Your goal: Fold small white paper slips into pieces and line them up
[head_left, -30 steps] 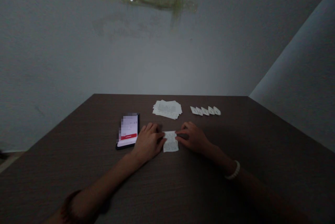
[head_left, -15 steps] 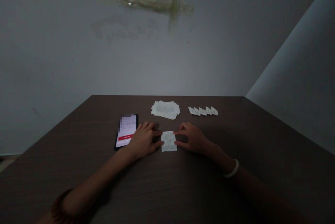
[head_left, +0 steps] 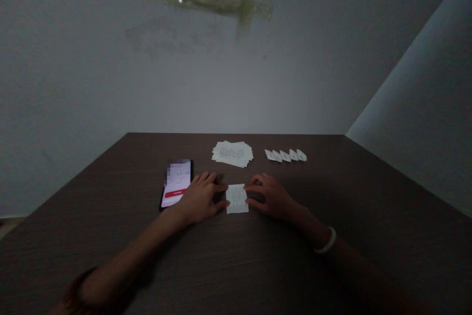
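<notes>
A small, roughly square piece of paper [head_left: 237, 199] with printed lines lies on the dark table between my hands. My left hand [head_left: 202, 197] has its thumb and index finger at the left edge of the paper, near two separate spots. From the other side, my right hand [head_left: 272, 196] holds the right edge with thumb and index finger, its other fingers curled. Whether the fingertips reach under the paper cannot be seen. A bracelet of white beads [head_left: 326, 241] circles my right wrist.
Left of my left hand lies a lit phone [head_left: 177, 182], partly covered by that hand. Farther back is a loose stack of printed paper sheets [head_left: 232, 153]. Several small folded papers [head_left: 285, 156] form a row right of it. A wall [head_left: 236, 84] stands behind the table [head_left: 236, 266].
Both hands keep their places at the paper's edges. The whole view shifts very slightly, and the digits on the phone have changed.
</notes>
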{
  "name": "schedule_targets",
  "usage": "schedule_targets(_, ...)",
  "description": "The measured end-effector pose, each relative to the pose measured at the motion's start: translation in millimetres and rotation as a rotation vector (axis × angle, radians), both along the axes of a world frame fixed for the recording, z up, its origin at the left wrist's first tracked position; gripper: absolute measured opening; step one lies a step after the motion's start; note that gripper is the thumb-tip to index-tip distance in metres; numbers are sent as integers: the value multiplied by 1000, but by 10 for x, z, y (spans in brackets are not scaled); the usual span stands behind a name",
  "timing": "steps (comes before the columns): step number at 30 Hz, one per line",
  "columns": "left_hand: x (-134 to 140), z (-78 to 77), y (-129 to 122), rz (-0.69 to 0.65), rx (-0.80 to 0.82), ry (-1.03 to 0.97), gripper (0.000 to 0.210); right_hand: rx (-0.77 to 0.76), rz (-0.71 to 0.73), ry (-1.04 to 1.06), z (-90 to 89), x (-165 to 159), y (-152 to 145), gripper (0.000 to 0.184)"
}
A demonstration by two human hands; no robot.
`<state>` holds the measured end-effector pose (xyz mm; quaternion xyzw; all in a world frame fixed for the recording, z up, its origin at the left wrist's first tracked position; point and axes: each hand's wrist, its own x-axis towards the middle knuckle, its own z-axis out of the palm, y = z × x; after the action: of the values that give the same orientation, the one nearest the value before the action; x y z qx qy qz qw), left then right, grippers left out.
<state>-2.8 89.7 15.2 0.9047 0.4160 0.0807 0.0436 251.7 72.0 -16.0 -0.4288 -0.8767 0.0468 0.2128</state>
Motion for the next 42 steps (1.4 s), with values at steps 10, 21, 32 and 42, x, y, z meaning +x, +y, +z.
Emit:
schedule_targets(10,-33,-30,44,-24,-26,-41,49,-39,-3,-5,21,31,-39,42)
schedule_targets(21,-104,56,72,-56,-152,28,74,-47,-37,16,-8,15,-63,42)
schedule_targets(32,-27,-9,6,-312,-74,-175,23,-44,-2,6,17,27,-59,43)
schedule_targets(42,55,71,-27,-205,-279,-467,23,37,118,217,45,-12,-74,24)
